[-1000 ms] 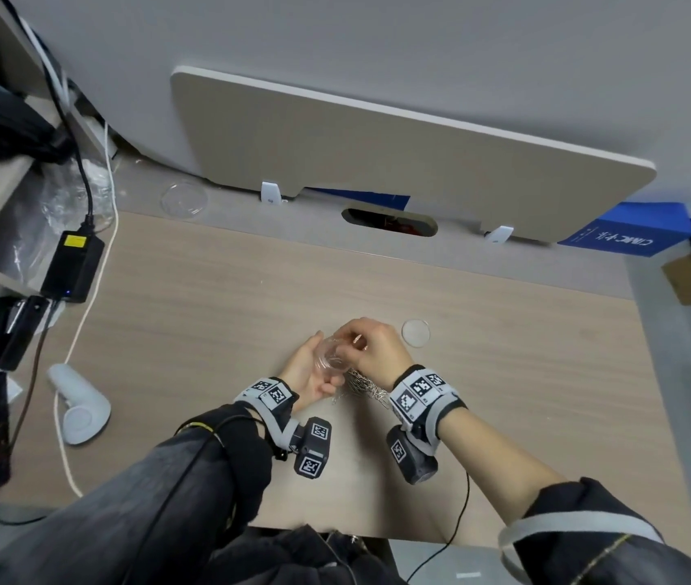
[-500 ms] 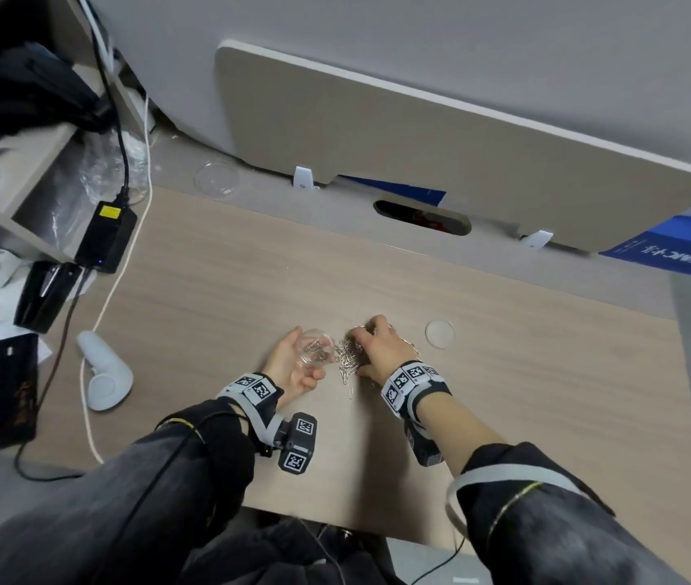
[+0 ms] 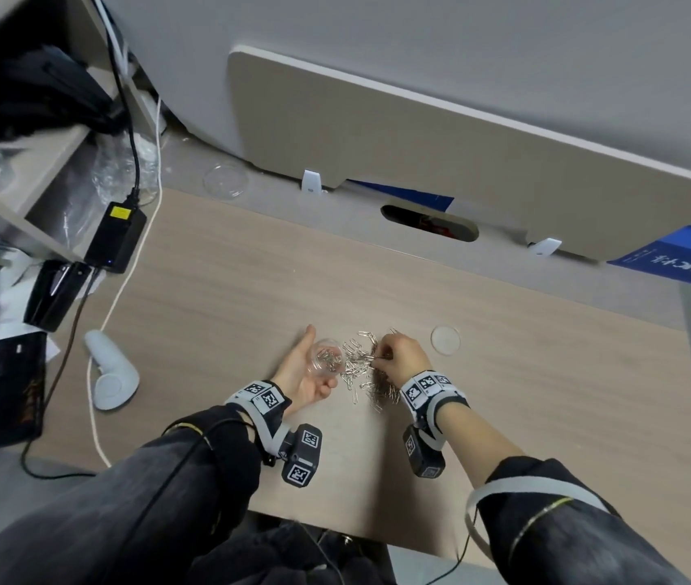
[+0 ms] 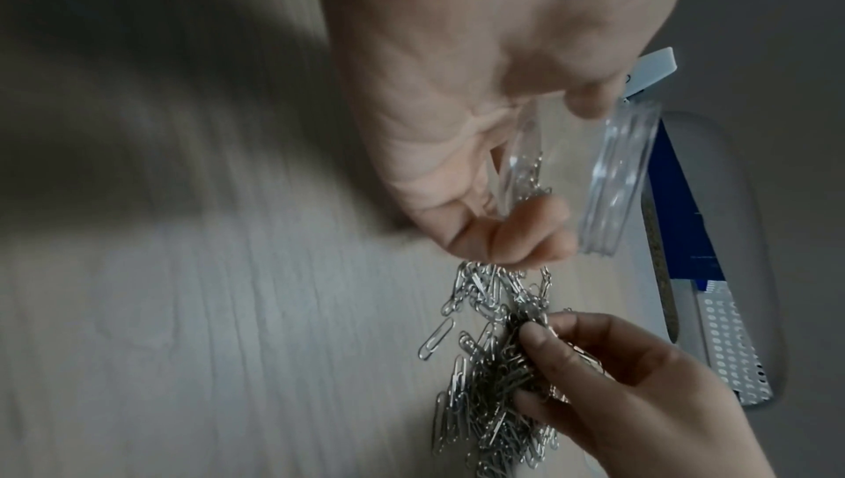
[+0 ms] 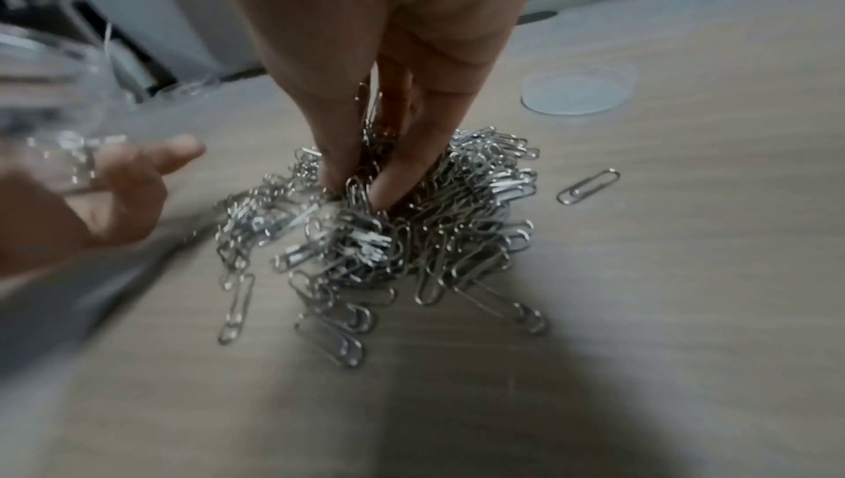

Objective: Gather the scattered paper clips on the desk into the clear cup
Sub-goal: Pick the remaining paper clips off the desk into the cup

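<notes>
A heap of silver paper clips [image 3: 363, 371] [image 5: 402, 233] [image 4: 493, 370] lies on the wooden desk [image 3: 546, 373] in front of me. My left hand [image 3: 306, 373] [image 4: 480, 160] holds the small clear cup [image 3: 327, 358] [image 4: 608, 178] tilted, mouth toward the heap, with several clips inside. My right hand [image 3: 398, 358] [image 5: 361, 189] reaches down into the heap and pinches a bunch of clips between thumb and fingers. One loose clip [image 5: 587, 186] lies apart to the right of the heap.
A clear round lid [image 3: 445, 339] [image 5: 578, 88] lies right of the heap. A second clear lid [image 3: 225, 180] sits at the desk's back left. A power brick [image 3: 115, 236], cables, a white controller [image 3: 109, 373] and a black box [image 3: 12, 386] crowd the left side.
The left hand has drawn the cup left, away from the right hand. My right hand has dropped from the cup's mouth down to the heap and now pinches clips there.
</notes>
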The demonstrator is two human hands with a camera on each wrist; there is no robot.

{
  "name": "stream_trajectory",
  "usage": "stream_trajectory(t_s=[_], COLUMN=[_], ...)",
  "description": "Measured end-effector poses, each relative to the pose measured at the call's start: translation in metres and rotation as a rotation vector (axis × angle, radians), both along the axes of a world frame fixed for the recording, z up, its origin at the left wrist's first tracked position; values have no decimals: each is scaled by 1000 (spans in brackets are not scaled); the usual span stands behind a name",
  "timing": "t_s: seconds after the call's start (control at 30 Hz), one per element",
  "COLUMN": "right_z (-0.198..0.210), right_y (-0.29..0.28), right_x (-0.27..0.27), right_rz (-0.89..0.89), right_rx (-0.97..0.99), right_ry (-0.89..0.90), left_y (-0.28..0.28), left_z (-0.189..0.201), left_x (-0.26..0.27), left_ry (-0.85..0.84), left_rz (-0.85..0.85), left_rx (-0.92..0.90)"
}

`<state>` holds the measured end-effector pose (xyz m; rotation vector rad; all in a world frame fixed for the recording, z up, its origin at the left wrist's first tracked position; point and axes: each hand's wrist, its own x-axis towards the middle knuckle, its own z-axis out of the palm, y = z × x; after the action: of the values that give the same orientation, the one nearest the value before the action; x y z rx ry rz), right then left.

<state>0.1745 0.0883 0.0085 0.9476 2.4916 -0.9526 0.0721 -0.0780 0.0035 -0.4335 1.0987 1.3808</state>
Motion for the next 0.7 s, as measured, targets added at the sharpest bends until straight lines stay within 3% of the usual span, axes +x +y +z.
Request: stream_trajectory(t_s=[0.13,0.23,0.53,0.7], right_z=[15,32,71,75], right_y=[6,11,21,16], right_x=[5,6,-1,-3], right_rz=[-207,-224,175,212], right_rx=[-159,-196,20,61], right_ry=[99,175,185,106], left_y=[3,11,47,57], left_z=[2,5,15,20], left_x=[1,4,27,39], left_ry=[-1,8,72,59], left_rz=[-32,-75,-162,-194], left_rx=[35,61,51,120])
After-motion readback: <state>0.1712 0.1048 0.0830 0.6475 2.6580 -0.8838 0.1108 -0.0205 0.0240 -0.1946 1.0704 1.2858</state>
